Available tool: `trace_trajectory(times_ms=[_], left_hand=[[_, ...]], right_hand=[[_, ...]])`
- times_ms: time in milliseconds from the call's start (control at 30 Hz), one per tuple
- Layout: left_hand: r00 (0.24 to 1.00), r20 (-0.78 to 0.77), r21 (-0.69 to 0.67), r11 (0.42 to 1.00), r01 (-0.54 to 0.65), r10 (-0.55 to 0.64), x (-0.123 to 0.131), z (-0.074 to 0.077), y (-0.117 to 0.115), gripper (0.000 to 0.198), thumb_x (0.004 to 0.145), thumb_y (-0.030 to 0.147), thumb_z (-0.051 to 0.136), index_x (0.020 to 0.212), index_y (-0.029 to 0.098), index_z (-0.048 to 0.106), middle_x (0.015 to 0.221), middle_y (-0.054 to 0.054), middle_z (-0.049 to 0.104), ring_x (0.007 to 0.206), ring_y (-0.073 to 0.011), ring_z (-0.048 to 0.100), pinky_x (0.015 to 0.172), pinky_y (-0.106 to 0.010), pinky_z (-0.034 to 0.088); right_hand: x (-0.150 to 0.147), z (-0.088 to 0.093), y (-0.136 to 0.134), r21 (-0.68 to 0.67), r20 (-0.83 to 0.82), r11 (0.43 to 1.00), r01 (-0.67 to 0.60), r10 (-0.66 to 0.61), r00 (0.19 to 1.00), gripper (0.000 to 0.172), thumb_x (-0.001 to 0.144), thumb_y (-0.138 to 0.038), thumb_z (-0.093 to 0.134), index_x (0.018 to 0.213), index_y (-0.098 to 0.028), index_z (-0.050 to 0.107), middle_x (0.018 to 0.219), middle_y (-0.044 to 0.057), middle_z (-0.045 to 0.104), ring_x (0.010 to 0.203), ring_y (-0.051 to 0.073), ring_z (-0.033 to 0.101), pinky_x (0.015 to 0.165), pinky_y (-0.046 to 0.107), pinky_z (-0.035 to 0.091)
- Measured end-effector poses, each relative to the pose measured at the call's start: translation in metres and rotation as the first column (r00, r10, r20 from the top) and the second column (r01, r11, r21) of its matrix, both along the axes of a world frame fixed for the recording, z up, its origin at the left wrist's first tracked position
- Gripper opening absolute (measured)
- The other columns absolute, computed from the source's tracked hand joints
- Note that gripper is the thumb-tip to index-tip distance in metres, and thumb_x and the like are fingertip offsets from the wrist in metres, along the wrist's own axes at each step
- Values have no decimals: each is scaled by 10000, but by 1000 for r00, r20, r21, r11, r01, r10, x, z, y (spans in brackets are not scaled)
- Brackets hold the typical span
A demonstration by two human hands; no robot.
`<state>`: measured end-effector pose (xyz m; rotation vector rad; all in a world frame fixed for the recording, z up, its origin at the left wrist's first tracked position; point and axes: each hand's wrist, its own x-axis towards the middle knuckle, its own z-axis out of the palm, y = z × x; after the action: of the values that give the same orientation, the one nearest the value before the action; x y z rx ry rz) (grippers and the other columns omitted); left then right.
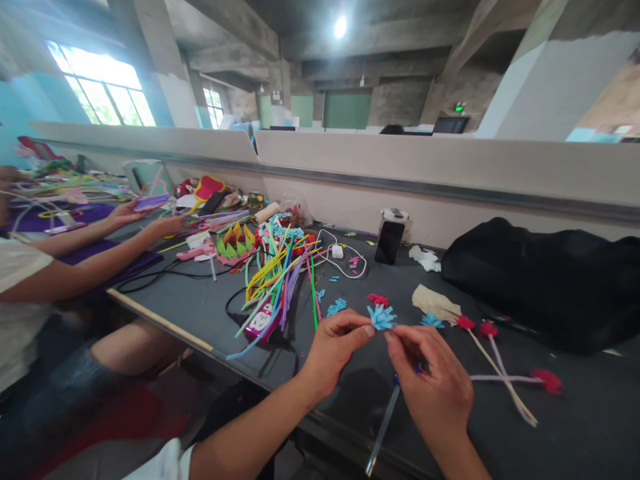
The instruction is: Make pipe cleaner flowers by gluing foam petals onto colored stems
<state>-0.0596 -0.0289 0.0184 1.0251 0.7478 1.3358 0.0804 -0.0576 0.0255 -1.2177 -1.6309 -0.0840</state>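
Note:
A small blue pompom-like flower of short fuzzy pipe-cleaner pieces point(383, 317) is held up above the table. My left hand point(333, 347) pinches its left lower edge between thumb and fingertips. On the other side, the closed thumb and finger of my right hand point(433, 380) meet at its lower right edge. A clear pen-like tube point(384, 430) with a blue end slants below my right hand; whether the hand grips it is unclear. Behind the fingers lie a red fuzzy piece point(379, 301), blue pieces point(337, 307) and another blue flower point(431, 321).
Red flowers on pale stems point(500, 363) lie at right, before a black bag point(540, 287). A phone point(389, 243) leans upright at the back. Pipe cleaners point(280, 273) lie over a purple device point(263, 323). A co-worker's hands point(127, 212) work at left.

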Motion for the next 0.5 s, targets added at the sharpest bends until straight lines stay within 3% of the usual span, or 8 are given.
trace_trajectory(times_ms=[200,367,500], left_hand=[[962,-208,151,978,-147,176,-5,0,3,92,707,287,744,730,199,761,714,-26,589,684,-135,500,631,-249,370],[925,-221,189,944,-271,310,-7,-5,7,56,694,254,748,722,206,756,694,-17,586,677,-138,507,645,-253,382],[924,-182,152,938,-312,337,-6,-5,7,47,669,240,760,696,204,746,713,-15,586,674,-135,500,641,-253,387]], right_hand=[[6,4,0,-27,20,999,-20,21,1000,129,852,-335,600,859,-213,644,683,-12,589,560,118,522,549,239,431],[12,4,3,-53,37,998,18,-16,999,171,849,-376,601,865,-214,655,679,-18,591,556,116,528,561,241,439],[11,-2,5,-167,54,985,-34,44,998,167,861,-371,582,827,-225,653,684,-13,610,562,123,556,540,234,448]])
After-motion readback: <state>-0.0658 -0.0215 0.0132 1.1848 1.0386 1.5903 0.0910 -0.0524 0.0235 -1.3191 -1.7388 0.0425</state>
